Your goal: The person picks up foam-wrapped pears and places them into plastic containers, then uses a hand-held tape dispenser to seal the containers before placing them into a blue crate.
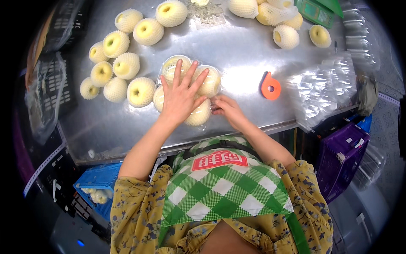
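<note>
My left hand (181,95) lies flat with fingers spread on top of a clear plastic pack (208,84) holding several yellow fruits in white foam nets, near the front of the steel table (237,55). My right hand (226,109) pinches the pack's right front edge, fingers closed on the plastic. Several loose net-wrapped fruits (120,63) lie to the left of the pack.
More netted fruits (285,36) sit at the table's far right, near a green scale (315,12). An orange tape cutter (270,87) lies right of the pack, beside a stack of clear plastic trays (323,91). A blue crate (99,186) and a purple crate (342,158) stand below the table.
</note>
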`<state>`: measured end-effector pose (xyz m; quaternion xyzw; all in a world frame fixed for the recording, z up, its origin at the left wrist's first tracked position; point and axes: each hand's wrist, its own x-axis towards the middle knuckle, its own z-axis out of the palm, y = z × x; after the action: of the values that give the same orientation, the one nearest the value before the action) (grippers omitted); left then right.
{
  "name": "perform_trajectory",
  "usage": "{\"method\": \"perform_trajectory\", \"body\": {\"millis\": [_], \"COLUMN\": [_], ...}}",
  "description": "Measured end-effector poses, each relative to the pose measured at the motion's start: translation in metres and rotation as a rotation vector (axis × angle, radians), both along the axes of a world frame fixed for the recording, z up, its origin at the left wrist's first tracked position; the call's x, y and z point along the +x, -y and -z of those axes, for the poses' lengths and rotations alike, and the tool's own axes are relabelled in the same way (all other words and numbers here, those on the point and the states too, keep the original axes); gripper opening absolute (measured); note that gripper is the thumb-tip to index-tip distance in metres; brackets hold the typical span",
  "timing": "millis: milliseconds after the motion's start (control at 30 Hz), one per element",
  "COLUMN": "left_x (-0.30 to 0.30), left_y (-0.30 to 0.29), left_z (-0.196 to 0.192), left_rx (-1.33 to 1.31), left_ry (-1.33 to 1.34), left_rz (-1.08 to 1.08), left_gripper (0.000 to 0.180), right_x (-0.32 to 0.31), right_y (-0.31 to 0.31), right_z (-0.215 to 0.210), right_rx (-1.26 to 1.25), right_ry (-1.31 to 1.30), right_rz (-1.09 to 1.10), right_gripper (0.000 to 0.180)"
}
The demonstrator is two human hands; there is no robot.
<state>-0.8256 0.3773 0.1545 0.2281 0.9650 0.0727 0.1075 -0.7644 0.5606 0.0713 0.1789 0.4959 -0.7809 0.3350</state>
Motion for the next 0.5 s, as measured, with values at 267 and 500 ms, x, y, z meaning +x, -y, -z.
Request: {"method": "perform_trajectory", "body": {"millis": [267,500], "left_x": [-0.002,-0.006], "left_y": [-0.01,-0.014], "left_z": [0.005,0.0], "left_rx": [-0.09,-0.142], "left_ry": [-0.008,0.035], "left_rz": [0.025,0.021], "left_gripper": [0.074,0.076], "right_x": [0.001,-0.004], "right_y": [0.011,0.008], "right_z": [0.017,0.025], "right_rx": [0.104,0.047], "right_ry": [-0.053,-0.06], "right_rz": [0.033,-0.019], "right_gripper": [0.017,0.018]}}
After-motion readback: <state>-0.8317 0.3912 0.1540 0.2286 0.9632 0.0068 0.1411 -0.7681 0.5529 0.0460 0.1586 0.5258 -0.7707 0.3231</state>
